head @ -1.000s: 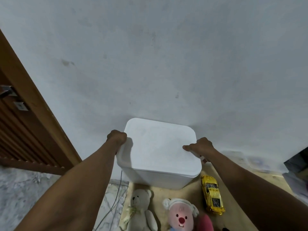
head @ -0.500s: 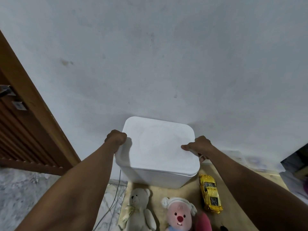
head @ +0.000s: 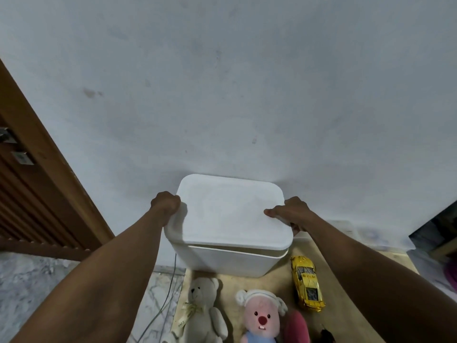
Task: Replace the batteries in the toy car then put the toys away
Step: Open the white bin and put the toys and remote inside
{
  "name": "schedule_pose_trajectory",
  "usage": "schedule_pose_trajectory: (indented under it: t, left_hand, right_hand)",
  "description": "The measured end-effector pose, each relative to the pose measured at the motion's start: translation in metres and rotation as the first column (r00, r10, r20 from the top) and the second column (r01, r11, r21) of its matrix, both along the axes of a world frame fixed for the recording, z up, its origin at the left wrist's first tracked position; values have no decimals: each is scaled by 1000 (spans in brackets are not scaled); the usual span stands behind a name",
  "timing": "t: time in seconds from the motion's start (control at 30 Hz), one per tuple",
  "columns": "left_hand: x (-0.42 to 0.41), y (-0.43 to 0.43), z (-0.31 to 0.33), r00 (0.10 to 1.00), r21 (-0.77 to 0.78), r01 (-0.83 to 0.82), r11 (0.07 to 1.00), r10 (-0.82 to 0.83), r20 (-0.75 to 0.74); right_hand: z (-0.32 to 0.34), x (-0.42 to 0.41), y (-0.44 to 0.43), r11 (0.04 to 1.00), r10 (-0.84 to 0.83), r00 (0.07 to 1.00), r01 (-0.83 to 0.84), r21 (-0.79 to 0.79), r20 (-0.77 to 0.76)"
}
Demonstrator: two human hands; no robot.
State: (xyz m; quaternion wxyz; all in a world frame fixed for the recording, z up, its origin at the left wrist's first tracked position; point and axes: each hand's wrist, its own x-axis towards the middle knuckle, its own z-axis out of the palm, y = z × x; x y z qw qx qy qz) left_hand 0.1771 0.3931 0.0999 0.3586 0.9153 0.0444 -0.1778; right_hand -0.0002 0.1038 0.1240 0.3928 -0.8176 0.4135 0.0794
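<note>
While the yellow toy car [head: 306, 283] lay on the desk [head: 346, 280] beside the teddy bear [head: 205, 310], just in front of the white box [head: 230, 261], you did best to lift its lid [head: 232, 214] level, both sides together. Your left hand [head: 165, 204] curled its fingers [head: 173, 199] round the lid's left edge; your right hand [head: 291, 211] pinched the right edge, thumb on top.

Box [head: 230, 258] on the surface [head: 346, 295] against the wall [head: 247, 95], toy car [head: 306, 283] before its right corner, teddy bear [head: 202, 308] and plush doll [head: 259, 315] before it, left hand [head: 165, 205] gripping its left edge, right hand [head: 289, 212] its right
</note>
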Motion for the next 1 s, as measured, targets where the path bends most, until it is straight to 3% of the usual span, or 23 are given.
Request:
schedule_pose_trajectory:
  t: [0.3,0.53,0.8,1.0]
  left_hand:
    - [-17,8,6,992,-9,-74,997,74,105]
    - [-53,-21,48,982,23,-51,998,46,184]
    - [-142,-122,59,973,70,114,991,-126,194]
    - [-227,-215,34,963,14,234,972,-234,136]
  right_hand:
    - [-2,-8,3,991,43,999,-42,-128,7]
    - [27,-44,-19,995,-12,991,25,-97,136]
    - [30,-147,-101,958,-96,992,114,-264,80]
    - [10,-239,-176,920,-241,970,222,-324,-19]
